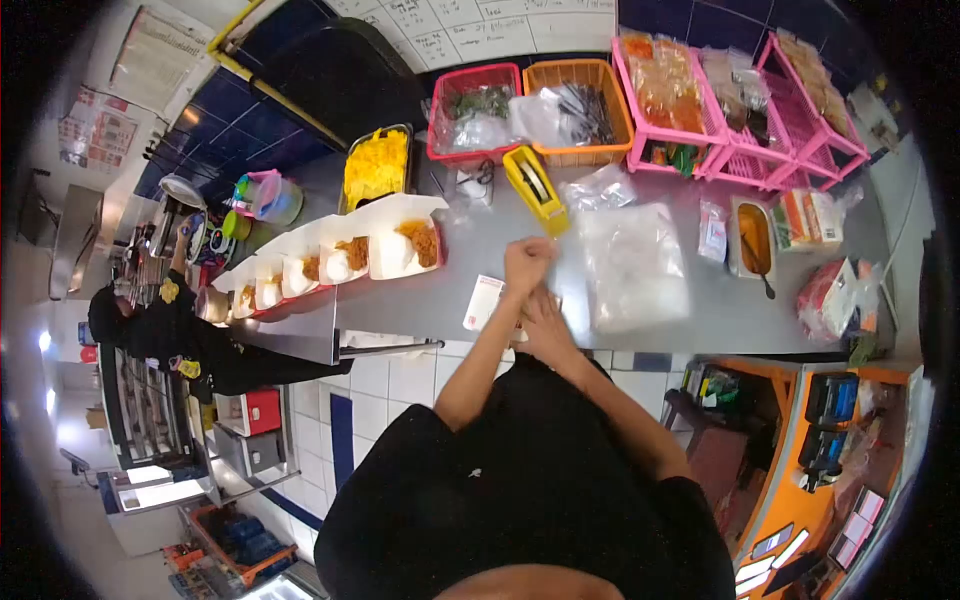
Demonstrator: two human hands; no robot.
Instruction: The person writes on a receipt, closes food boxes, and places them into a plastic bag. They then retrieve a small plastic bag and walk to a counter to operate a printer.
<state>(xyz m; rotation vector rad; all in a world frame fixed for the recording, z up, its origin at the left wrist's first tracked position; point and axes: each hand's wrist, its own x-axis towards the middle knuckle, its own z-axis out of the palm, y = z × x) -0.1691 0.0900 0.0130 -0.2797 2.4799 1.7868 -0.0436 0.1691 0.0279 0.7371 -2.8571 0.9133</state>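
My left hand (530,265) is closed over the steel table, just below the front end of a yellow tape dispenser (537,190). What its fingers hold, if anything, I cannot make out. Close beneath it, my right hand (547,330) lies with fingers stretched forward beside my left wrist. A small pale item shows partly at its fingers, mostly hidden. To the left of my wrists rests a white card with red print (484,302). A stack of clear plastic bags (634,268) lies to the right of my hands.
Several open food boxes (405,250) with rice and fried pieces line the table's left side. Behind stand a yellow-filled tray (378,170), a red basket (474,76), an orange basket (580,72) and pink racks (690,128). A co-worker in black (165,335) stands left.
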